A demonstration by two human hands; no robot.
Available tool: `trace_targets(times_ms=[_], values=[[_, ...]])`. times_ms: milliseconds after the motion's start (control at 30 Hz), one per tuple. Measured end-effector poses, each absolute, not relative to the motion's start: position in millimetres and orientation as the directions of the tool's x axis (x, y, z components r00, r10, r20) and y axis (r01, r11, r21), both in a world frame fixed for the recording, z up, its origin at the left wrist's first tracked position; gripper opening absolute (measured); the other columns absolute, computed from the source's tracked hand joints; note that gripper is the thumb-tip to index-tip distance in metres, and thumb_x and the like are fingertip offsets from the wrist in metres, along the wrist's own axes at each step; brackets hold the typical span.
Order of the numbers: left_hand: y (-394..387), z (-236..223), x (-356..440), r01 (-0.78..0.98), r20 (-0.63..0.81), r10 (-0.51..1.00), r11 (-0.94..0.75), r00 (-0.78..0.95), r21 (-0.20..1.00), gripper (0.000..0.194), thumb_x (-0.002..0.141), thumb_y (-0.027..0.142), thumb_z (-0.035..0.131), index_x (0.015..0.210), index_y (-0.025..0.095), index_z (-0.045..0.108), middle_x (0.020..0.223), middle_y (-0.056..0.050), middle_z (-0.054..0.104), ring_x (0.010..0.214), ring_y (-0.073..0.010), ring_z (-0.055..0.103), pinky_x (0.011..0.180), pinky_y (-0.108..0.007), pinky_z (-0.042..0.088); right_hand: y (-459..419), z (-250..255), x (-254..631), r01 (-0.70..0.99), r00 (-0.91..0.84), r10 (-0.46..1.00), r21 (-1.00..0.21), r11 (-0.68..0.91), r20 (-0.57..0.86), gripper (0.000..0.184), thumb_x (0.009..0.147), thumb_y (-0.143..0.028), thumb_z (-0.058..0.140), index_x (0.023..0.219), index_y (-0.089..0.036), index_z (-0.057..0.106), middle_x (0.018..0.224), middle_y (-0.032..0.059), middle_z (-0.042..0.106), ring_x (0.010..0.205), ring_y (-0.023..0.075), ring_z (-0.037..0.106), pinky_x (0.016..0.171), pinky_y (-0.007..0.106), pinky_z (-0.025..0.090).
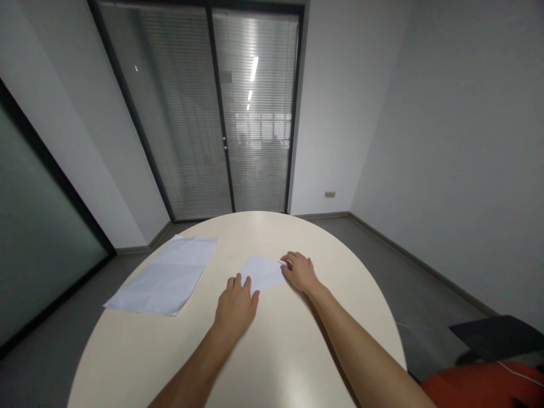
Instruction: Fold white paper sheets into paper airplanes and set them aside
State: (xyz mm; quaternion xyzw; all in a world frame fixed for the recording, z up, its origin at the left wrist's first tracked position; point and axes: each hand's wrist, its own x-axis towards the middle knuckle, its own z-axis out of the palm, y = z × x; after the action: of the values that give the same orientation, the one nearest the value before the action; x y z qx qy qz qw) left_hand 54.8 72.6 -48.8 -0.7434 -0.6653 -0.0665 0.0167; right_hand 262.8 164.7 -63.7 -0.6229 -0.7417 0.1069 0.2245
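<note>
A small white sheet of paper (262, 273) lies on the round cream table (272, 232), between my two hands. My left hand (237, 306) rests palm down at the paper's near left edge, fingers spread and fingertips touching it. At the paper's right corner, my right hand (300, 272) has its fingers bent and drawn together, with a bit of white edge showing at the fingertips. The paper seems pinched there, though the hand partly covers that corner.
Larger white sheets (170, 275) with fold creases lie on the table's left side, reaching its edge. At the lower right stands a red chair (471, 385) with a black part (499, 337) above it. Glass doors with blinds (255, 170) are beyond the table.
</note>
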Motion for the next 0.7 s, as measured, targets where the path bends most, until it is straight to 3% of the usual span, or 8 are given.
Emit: trace_targets(times_ms=[233, 367, 700], values=[[71.6, -47.5, 54.9, 0.992, 0.128, 0.985, -0.12, 0.113, 0.049, 0.048, 0.101, 0.036, 0.044, 0.14, 0.011, 0.057, 0.138, -0.019, 0.058, 0.128, -0.0311, 0.052, 0.1, -0.04, 0.051, 168.3, -66.3, 259.6, 0.816, -0.218, 0.928, -0.466, 0.343, 0.301, 0.031, 0.087, -0.014, 0.058, 0.116, -0.016, 0.07, 0.114, 0.0096, 0.072, 0.11, 0.0222, 0.061, 0.101, 0.032, 0.04], [71.1, -46.3, 54.9, 0.992, 0.121, 0.987, -0.116, 0.109, 0.055, 0.047, 0.101, 0.035, 0.045, 0.14, 0.011, 0.057, 0.139, -0.019, 0.058, 0.127, -0.0309, 0.052, 0.099, -0.039, 0.052, 168.2, -66.1, 258.5, 0.822, -0.215, 0.923, -0.452, 0.347, 0.318, 0.038, 0.088, -0.014, 0.056, 0.123, -0.014, 0.07, 0.114, 0.0106, 0.073, 0.11, 0.023, 0.062, 0.1, 0.03, 0.041], [71.6, -46.9, 55.2, 0.992, 0.109, 0.988, -0.111, 0.105, 0.053, 0.047, 0.101, 0.036, 0.044, 0.141, 0.013, 0.056, 0.14, -0.019, 0.057, 0.13, -0.03, 0.051, 0.1, -0.038, 0.051, 162.8, -55.5, 257.4, 0.89, -0.251, 0.931, -0.314, 0.33, 0.267, 0.028, 0.092, -0.021, 0.053, 0.092, -0.023, 0.081, 0.097, 0.0077, 0.077, 0.099, 0.0231, 0.063, 0.086, 0.028, 0.043]])
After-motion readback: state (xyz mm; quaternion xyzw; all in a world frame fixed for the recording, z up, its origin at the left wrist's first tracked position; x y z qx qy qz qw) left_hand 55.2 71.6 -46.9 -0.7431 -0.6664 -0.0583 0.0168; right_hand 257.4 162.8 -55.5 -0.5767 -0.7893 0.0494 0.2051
